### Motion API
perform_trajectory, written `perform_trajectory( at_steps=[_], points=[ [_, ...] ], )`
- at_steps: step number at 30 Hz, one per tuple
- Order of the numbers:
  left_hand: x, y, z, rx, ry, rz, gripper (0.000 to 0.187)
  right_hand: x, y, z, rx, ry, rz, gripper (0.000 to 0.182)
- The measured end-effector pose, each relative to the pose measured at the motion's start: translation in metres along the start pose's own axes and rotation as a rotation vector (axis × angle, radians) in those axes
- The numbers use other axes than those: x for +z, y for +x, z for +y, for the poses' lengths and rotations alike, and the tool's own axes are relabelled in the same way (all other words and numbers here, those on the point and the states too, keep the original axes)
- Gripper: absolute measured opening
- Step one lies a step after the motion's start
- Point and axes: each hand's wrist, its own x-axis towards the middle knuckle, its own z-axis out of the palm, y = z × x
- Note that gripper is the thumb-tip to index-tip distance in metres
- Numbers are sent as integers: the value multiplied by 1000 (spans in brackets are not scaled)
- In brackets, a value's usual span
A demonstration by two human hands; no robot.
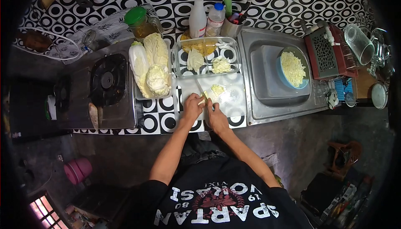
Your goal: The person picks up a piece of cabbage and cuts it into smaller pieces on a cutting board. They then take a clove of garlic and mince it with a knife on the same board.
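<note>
My right hand (217,117) is closed around the handle of a knife (201,87), whose blade points away from me over a translucent cutting board (234,106). Beside the blade, the bent fingers of my left hand (191,108) hold a small pale piece of cabbage (202,102) on the board. A little heap of cut cabbage (217,89) lies just beyond my right hand. Behind the board, a clear divided dish (178,71) has pale leaves (195,60) in one part and chopped pieces (220,65) in another.
Left of the board, a tray (170,91) holds whole cabbages (156,62), next to a gas stove (108,80). At right, a blue bowl (282,75) of chopped cabbage stands on an upturned grey tub (263,89) in the sink (255,114). Bottles (198,20) line the back.
</note>
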Motion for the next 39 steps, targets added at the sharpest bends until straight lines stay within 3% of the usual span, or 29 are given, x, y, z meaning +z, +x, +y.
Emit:
perform_trajectory(
  at_steps=[7,11,18,27,39],
  points=[
    [-4,-1,0,77,-31,26,31,-1,-34,17,58,15,-40,75],
    [-7,-2,1,124,-86,47,29,-5,-25,28,147,33,78,75],
    [1,-6,-9,29,-170,100,27,0,-28,9,-9,12,10,90],
    [-3,3,-13,16,-150,9,11,-13,-27,10,-23,-65,-42,73],
    [-4,8,-15,-14,-213,-63,7,19,-18,8,23,-16,68,73]
  ],
)
